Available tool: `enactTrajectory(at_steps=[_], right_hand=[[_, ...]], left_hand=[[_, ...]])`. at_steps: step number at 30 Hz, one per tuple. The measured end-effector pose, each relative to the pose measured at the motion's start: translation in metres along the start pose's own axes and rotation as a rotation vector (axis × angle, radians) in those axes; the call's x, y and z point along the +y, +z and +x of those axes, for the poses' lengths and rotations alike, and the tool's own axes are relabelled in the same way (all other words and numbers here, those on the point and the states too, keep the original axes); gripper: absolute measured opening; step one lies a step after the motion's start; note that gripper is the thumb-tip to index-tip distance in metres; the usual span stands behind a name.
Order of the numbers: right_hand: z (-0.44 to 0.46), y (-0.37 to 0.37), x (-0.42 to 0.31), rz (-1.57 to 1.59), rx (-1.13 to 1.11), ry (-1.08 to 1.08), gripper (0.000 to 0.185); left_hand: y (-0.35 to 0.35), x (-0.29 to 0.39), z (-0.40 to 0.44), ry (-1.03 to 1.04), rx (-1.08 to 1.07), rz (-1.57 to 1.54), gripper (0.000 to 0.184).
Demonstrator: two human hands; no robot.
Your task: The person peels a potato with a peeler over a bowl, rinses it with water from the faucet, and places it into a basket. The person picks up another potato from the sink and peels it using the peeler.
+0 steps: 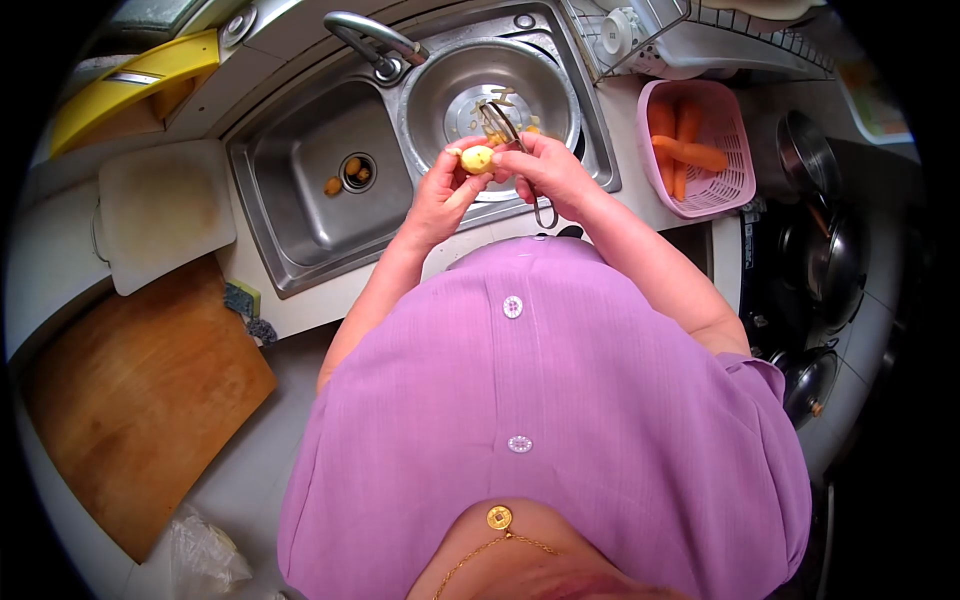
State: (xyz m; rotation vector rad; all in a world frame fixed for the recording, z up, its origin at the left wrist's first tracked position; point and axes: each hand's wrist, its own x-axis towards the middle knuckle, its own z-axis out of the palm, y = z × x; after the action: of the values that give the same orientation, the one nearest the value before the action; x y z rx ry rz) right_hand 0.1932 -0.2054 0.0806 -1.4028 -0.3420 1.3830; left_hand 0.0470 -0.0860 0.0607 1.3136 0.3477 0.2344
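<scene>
My left hand (443,197) is closed around a small peeled potato (477,159), pale yellow with a few dark spots. A metal peeler (546,214) is gripped in my right hand (556,172), its head pointing up past the fingers and its looped handle end hanging below. The right fingertips touch the potato's side. Both hands are over the near rim of a round steel basin (420,80), where strips of peel (503,97) lie at the bottom. Small unpeeled potatoes (333,186) rest in the left sink bowl (290,225), by and in its drain.
A curved faucet (375,40) rises behind the sink. To the right, a pink basket (735,190) holds several carrots (690,152). Dark pans (835,260) stand further right. On the left are a white cutting board (165,215), a wooden board (150,380) and a sponge (243,298).
</scene>
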Motion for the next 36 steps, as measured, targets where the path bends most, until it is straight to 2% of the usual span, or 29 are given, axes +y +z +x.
enactTrajectory(at_steps=[1, 17, 23, 25, 28, 31, 36], right_hand=[[-0.0006, 0.0006, -0.0014, 0.011, 0.004, 0.022, 0.039], [-0.0015, 0.0029, 0.0017, 0.133, -0.001, 0.103, 0.035], [-0.0014, 0.0021, 0.0022, 0.105, -0.012, 0.077, 0.035], [-0.0006, 0.0022, 0.0044, 0.123, -0.008, 0.08, 0.035], [-0.0027, 0.003, 0.0022, 0.143, -0.003, 0.082, 0.036], [-0.0011, 0.0022, 0.0039, 0.153, -0.002, 0.091, 0.036], [-0.0011, 0.0005, 0.0061, 0.163, -0.014, 0.095, 0.035]], left_hand=[[0.0002, 0.0005, 0.0007, 0.049, 0.007, 0.027, 0.041], [-0.0043, -0.0022, -0.0008, 0.043, -0.001, 0.005, 0.041], [-0.0039, -0.0023, -0.0009, 0.057, -0.003, 0.021, 0.041], [-0.0036, -0.0015, -0.0018, -0.007, 0.011, 0.015, 0.042], [-0.0006, -0.0027, 0.0008, 0.067, 0.032, -0.065, 0.04], [-0.0031, -0.0017, -0.0017, -0.002, 0.003, -0.012, 0.043], [-0.0013, -0.0016, -0.0023, 0.025, -0.003, -0.011, 0.043]])
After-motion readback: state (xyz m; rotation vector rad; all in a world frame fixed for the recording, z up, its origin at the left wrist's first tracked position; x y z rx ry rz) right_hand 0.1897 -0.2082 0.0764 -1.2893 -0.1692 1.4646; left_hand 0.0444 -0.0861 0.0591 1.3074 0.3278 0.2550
